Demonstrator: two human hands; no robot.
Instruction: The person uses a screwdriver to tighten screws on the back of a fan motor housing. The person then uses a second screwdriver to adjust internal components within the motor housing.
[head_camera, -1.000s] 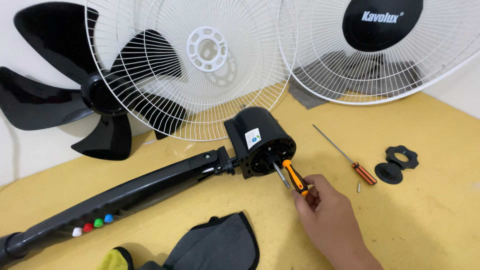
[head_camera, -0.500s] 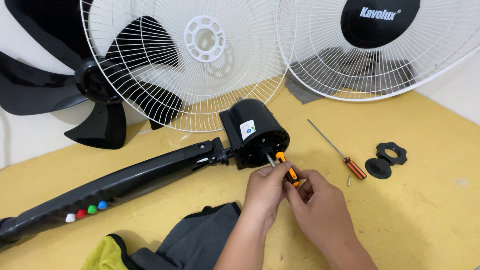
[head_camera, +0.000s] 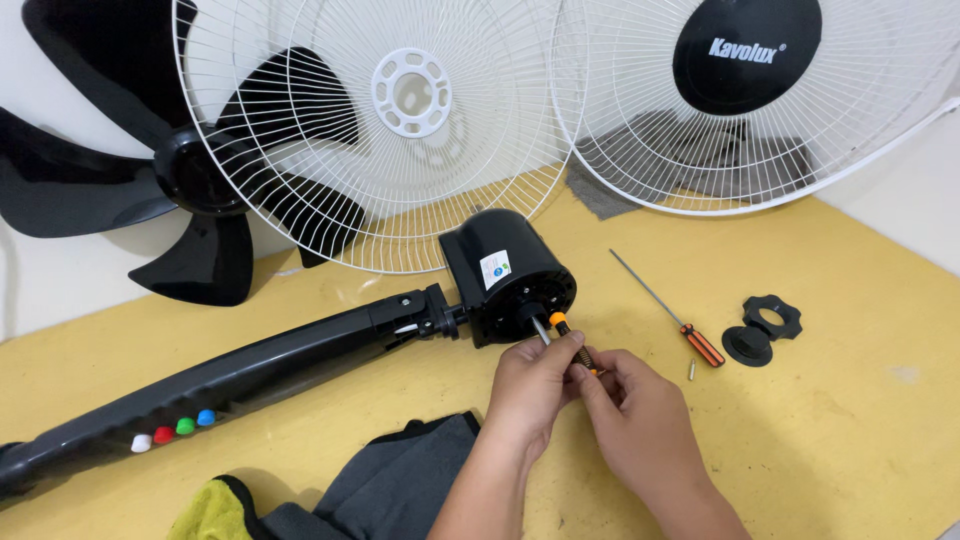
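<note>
On the yellow table (head_camera: 850, 440), two white wire guards (head_camera: 400, 130) lean at the back beside one black blade set (head_camera: 190, 180). One long black fan stand (head_camera: 250, 370) lies across, its round black motor housing (head_camera: 510, 275) facing us. One spare screwdriver (head_camera: 670, 312) lies well apart, near two black plastic nuts (head_camera: 762, 328). Left hand (head_camera: 535, 385) and right hand (head_camera: 635, 420) both curl tight around one orange-and-black screwdriver (head_camera: 572, 342), tip at the housing's face.

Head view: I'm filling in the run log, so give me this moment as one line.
left hand: on screwdriver | right hand: on its handle | tip: at fan motor face | spare screwdriver: on table
</note>
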